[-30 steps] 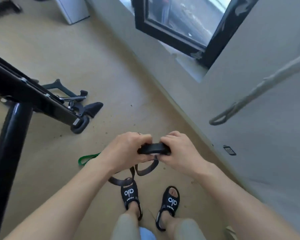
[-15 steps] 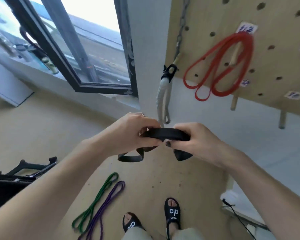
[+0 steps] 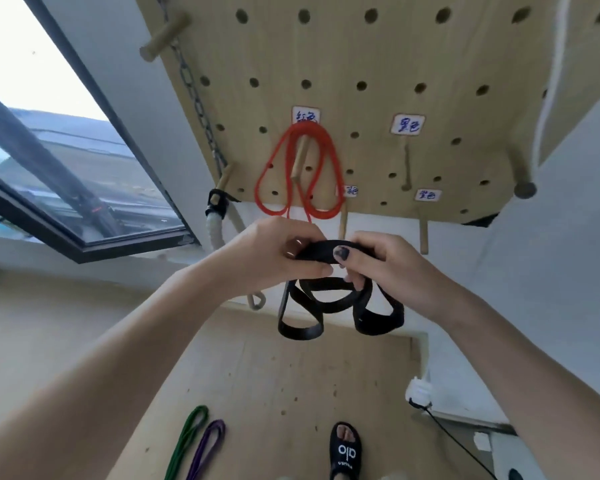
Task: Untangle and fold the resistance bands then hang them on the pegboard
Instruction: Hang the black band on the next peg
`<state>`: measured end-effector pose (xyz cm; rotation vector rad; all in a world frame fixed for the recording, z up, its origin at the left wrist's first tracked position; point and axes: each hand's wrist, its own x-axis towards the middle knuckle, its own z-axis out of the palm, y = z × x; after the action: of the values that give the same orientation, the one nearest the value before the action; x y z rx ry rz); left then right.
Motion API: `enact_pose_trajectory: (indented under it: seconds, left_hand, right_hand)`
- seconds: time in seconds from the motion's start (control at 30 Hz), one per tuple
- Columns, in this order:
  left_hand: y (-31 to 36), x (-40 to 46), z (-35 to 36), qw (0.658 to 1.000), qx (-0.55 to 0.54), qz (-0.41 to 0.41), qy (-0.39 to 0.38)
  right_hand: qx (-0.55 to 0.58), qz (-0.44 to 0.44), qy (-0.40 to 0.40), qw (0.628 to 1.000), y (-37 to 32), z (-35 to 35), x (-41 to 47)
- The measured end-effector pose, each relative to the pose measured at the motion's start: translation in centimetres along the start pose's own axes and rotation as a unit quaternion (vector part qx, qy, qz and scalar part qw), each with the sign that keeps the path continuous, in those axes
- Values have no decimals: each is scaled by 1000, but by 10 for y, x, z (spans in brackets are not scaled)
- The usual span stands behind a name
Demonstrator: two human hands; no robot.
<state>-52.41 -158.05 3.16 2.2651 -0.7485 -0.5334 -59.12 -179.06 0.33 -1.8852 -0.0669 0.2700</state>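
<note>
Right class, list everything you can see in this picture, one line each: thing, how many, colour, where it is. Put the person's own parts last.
Pegboard: one, light wood, on the wall ahead.
Red band: one, red, hung on a pegboard peg.
Black band: one, black, folded in loops, held by both hands.
Green band: one, green, on the floor, lower left.
Purple band: one, purple, on the floor beside the green band.
Chain: one, grey, down the pegboard's left edge.
Window: one, black frame, left.
Sandal: one, black, on the foot below.
Left hand: grips the black band's top.
Right hand: grips the black band's top.
</note>
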Motion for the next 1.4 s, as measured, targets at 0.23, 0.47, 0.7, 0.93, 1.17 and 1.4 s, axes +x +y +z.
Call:
enact_pose_trajectory:
  seconds: [0.23,0.47,0.7,0.93,1.17,1.4]
  left_hand:
    - [16,37,18,1000,-14,7,1]
    - [21,60,16,999,-22,28,5]
    - [24,87,7,997,-31,71,-8]
    - [37,113,0,993,-2,116,-9]
    - [48,141,-5,989,8,145,12]
    - [53,173,-6,988,14,142,54]
  right_hand:
    - [77,27,26,996,16,-33,8]
    - [75,22,42,996,18,-53,18]
    - [91,10,101,991,11,-69,27]
    - [61,16,173,983,-1,-86,30]
    - [-54,-9,195,979,-6,-116,39]
    - [12,1,214,977,2,-132,67]
